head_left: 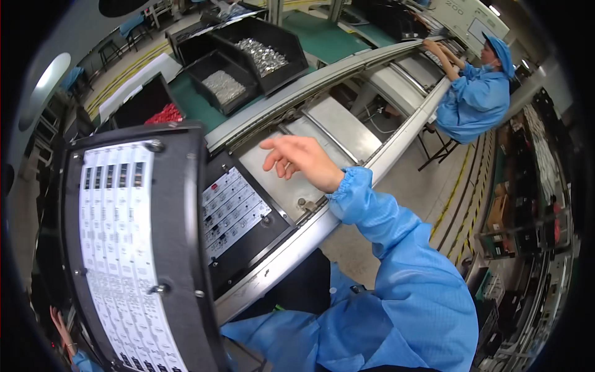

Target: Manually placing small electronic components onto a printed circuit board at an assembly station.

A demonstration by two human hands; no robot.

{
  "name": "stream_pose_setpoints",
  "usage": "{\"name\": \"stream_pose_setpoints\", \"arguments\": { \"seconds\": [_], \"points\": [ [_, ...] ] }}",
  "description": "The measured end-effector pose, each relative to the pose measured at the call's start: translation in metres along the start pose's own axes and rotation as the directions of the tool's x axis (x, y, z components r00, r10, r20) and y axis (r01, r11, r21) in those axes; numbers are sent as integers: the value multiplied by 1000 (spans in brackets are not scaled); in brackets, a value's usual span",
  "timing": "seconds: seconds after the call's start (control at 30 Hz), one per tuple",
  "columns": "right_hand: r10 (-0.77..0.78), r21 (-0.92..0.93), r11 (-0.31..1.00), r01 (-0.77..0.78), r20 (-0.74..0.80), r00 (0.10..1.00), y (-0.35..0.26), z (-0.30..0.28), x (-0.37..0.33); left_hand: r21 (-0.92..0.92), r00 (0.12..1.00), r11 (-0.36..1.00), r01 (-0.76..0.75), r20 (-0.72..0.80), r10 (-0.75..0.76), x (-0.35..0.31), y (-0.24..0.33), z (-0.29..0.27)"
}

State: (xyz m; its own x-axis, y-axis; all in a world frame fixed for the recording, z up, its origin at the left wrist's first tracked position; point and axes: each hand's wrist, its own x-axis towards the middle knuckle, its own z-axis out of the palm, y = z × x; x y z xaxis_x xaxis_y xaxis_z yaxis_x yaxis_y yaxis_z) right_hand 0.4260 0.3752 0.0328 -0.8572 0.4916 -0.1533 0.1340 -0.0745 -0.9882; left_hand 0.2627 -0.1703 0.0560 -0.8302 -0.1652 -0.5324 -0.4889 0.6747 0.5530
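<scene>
We hold the large black rigid carrier frame of white circuit strips (133,248) upright beside the grey conveyor rail (297,239); our left hand (62,332) probably grips its lower edge. It appears stiff and fragile: hold edges only. Our right hand (297,161) hovers open above the rail.
</scene>
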Motion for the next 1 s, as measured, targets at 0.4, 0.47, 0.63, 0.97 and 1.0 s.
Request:
{"name": "stream_pose_setpoints", "arguments": {
  "seconds": [0.4, 0.47, 0.63, 0.97, 1.0],
  "points": [
    [69, 91, 993, -76, 79, 994, -40, -99, -34, -615, 612, 743, 264, 702, 364, -115, 47, 128],
    [140, -12, 990, -140, 166, 976, -37, -111, -31, -778, 641, 582, 238, 576, 508, -133, 74, 149],
    [360, -294, 889, -350, -22, 933, -34, -111, -49, -631, 413, 735, 248, 755, 509, -116, 76, 186],
    [190, -331, 895, -299, -324, 927, 23, -174, -75, -570, 73, 778, 265, 816, 573, -145, 87, 271],
    [157, -335, 898, -284, -360, 920, 22, -180, -74, -589, 56, 769, 248, 801, 596, -151, 79, 287]
  ]
}}
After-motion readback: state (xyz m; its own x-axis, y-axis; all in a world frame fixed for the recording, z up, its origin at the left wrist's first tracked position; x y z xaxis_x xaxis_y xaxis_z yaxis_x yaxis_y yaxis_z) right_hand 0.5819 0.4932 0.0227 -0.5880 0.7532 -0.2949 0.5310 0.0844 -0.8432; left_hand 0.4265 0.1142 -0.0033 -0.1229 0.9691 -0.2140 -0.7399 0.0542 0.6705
